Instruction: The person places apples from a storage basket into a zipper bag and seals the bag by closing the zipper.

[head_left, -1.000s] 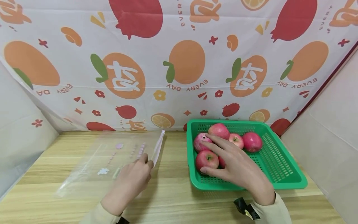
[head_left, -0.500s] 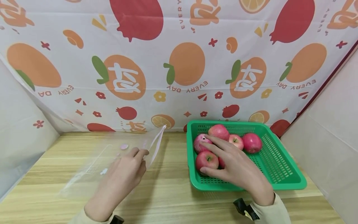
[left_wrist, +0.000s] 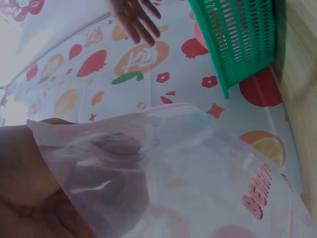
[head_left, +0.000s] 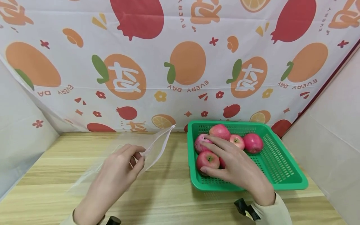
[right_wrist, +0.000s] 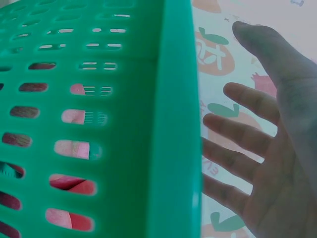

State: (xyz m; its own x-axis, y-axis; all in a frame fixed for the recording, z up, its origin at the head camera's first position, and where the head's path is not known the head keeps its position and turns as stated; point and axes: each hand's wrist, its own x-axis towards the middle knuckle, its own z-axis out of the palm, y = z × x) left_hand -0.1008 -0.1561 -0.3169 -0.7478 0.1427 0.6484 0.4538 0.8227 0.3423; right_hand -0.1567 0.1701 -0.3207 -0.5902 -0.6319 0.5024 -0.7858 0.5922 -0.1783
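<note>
My left hand (head_left: 115, 168) pinches one side of the mouth of a clear zip-top plastic bag (head_left: 160, 147), thumb and fingertips at its edge. The mouth is parted and faces right, while the bag's body slopes back to the left over the table. In the left wrist view, part of that hand shows through the film of the bag (left_wrist: 198, 163), which bears red lettering. My right hand (head_left: 239, 164), fingers spread and straight, hovers over several red apples (head_left: 207, 161) in a green basket (head_left: 292, 186). It partly hides the apples beneath it.
The perforated basket rests at the right of the wood-grain table (head_left: 168, 200), with the apples grouped toward its left side. A white fruit-print cloth (head_left: 180, 103) hangs upright behind the table. Pale side panels (head_left: 323, 140) stand at left and right.
My left hand has shifted left, turned, and lifted the bag's edge. The bag's flat mouth has spread apart and risen. My right hand has stayed in place over the apples.
</note>
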